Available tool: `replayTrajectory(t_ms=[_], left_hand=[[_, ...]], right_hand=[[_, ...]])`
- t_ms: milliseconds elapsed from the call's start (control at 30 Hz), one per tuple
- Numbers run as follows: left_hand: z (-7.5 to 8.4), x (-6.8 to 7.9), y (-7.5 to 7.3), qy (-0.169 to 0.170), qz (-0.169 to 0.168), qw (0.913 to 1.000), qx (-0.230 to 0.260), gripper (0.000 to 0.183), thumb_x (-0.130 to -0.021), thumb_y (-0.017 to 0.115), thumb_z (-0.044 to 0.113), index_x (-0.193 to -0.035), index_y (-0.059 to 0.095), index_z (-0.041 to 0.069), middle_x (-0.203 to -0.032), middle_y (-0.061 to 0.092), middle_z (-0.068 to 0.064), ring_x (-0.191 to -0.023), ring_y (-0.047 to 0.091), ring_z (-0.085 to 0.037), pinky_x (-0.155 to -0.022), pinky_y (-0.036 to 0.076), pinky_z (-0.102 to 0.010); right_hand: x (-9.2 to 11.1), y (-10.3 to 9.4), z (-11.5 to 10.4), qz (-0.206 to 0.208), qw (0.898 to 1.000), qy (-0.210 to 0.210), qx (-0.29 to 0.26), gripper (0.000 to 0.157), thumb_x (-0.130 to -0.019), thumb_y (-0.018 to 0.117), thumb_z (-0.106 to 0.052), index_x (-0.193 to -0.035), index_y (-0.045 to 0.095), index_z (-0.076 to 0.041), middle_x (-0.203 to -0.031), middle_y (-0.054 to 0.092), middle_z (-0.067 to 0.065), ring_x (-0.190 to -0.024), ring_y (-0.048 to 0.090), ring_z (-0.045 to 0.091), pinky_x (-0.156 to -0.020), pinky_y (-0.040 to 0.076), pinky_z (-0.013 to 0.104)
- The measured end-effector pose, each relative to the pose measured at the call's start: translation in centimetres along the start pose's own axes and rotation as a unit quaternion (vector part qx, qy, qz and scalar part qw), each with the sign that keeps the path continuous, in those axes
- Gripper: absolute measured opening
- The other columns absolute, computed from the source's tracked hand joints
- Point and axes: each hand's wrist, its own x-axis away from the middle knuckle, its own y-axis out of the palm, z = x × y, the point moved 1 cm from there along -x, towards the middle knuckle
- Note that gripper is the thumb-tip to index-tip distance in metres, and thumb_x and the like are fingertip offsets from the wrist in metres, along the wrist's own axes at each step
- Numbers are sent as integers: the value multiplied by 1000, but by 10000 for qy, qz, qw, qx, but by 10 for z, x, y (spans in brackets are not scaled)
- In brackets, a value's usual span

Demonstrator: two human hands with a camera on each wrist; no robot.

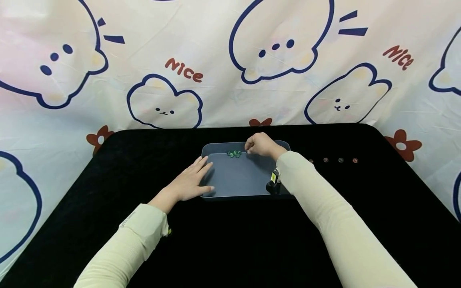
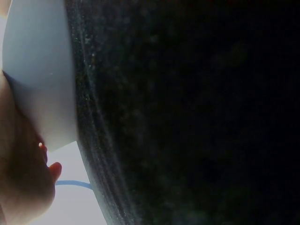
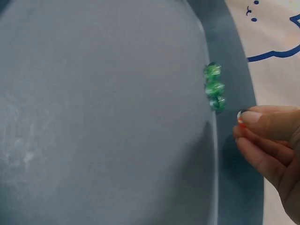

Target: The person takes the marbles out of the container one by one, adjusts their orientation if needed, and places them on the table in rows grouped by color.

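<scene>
A shallow grey tray (image 1: 234,176) lies on a black-covered table. My left hand (image 1: 190,179) rests spread on its left edge, fingers straight; the left wrist view shows only part of this hand (image 2: 26,178) beside the tray's outer wall. Over the tray's far side, my right hand (image 1: 262,145) pinches a small piece (image 3: 241,118) with white, red and dark colouring between thumb and fingertips. Most of that piece is hidden, so its kind is unclear. Clear green glass-like beads (image 3: 214,87) lie clustered against the far wall, just left of the right hand in the head view.
Several small round reddish and grey pieces (image 1: 340,160) lie in a row on the black cloth (image 1: 230,240), right of the tray. Behind the table hangs a pale curtain (image 1: 223,100) printed with cartoon animals.
</scene>
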Motion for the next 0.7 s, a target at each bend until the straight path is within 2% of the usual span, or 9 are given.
replayTrajectory(t_ms=[133,367,500,700], left_hand=[[-1,0,0,5,31,10000,-47,75,-83,45,51,-139,16,11,-144,1,-8,-129,-7,-21,-101,8,-44],[-2,0,-1,25,71,10000,-41,75,-83,45,51,-139,16,11,-144,1,-9,-129,-7,-22,-101,8,-45],[-2,0,0,37,77,10000,-6,75,-83,45,51,-139,16,10,-144,1,-9,-129,-7,-22,-101,9,-45],[-3,-1,2,49,51,10000,-42,75,-83,44,52,-139,16,11,-144,1,-9,-129,-6,-22,-101,9,-45]], right_hand=[[1,-7,-4,103,9992,-3,-384,15,-80,60,-6,-94,66,-3,-89,63,6,-79,58,16,-67,46,29],[8,-16,-11,116,9938,253,-1072,18,-81,60,-10,-97,64,-3,-89,63,4,-78,59,14,-66,47,27],[17,-18,-12,274,9912,274,-1269,19,-81,60,-12,-98,63,-4,-89,63,3,-79,58,14,-67,47,27],[32,-23,-13,493,9811,290,-1849,15,-79,63,-11,-93,65,-5,-87,64,3,-78,59,15,-70,48,32]])
